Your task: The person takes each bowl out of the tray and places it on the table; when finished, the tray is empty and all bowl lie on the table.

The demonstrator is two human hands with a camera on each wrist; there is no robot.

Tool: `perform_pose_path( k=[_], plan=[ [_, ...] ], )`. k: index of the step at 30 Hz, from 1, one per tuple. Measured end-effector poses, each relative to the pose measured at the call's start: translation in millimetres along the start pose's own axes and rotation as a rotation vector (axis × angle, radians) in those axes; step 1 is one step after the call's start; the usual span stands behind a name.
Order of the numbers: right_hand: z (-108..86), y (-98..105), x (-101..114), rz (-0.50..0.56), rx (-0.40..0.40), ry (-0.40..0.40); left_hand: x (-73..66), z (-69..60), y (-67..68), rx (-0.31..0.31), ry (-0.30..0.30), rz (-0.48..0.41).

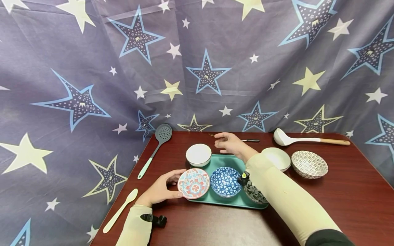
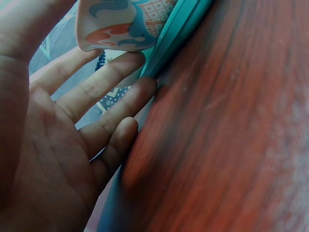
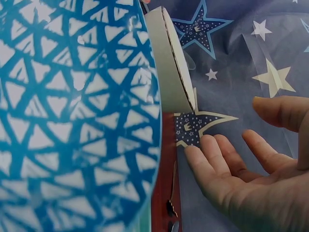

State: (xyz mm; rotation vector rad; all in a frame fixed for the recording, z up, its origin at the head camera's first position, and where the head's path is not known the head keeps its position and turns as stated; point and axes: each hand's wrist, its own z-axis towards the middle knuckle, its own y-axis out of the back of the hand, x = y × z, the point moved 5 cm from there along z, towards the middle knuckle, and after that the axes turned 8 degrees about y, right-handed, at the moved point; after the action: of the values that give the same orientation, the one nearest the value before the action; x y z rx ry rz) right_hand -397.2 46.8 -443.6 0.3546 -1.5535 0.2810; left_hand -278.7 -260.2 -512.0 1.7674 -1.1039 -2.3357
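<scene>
My left hand [image 1: 160, 189] is at the left side of a red and light-blue patterned bowl [image 1: 194, 183], thumb and index finger by its rim. In the left wrist view, its fingers are spread and nearly straight, just under the bowl [image 2: 123, 24]. My right hand [image 1: 231, 145] reaches over the back of the teal tray [image 1: 220, 160], holding nothing, its fingers loosely bent. A blue bowl with white triangles [image 1: 226, 181] sits on the tray. Beside it, my right forearm partly covers a dark floral bowl [image 1: 255, 193]. A white bowl [image 1: 198, 155] stands at the tray's back left corner.
A cream bowl [image 1: 277, 158] and a brown-patterned bowl [image 1: 309, 164] stand on the right. Behind them lies a white ladle [image 1: 286, 138] with a wooden handle. A grey skimmer [image 1: 163, 134] and a pale spoon [image 1: 120, 210] lie left. A dark-handled utensil [image 1: 252, 140] lies behind.
</scene>
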Motion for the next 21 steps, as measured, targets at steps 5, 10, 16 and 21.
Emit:
perform_pose_path(
  k=[5, 10, 16, 21],
  plan=[
    [5.1, -9.6, -1.1, -0.018, 0.021, -0.004, 0.9, -0.2, 0.2, 0.003, 0.001, -0.004],
    [5.9, -17.4, -4.1, -0.034, 0.047, -0.027, 0.4, -0.6, 0.2, 0.004, 0.008, -0.004],
    [9.5, -24.5, -10.3, -0.060, 0.067, -0.048, -2.7, -0.6, 0.6, 0.002, 0.024, -0.006],
    [12.3, -28.0, -15.4, -0.064, 0.078, -0.067, -2.1, -0.9, 0.7, 0.001, 0.027, -0.009]
  ],
)
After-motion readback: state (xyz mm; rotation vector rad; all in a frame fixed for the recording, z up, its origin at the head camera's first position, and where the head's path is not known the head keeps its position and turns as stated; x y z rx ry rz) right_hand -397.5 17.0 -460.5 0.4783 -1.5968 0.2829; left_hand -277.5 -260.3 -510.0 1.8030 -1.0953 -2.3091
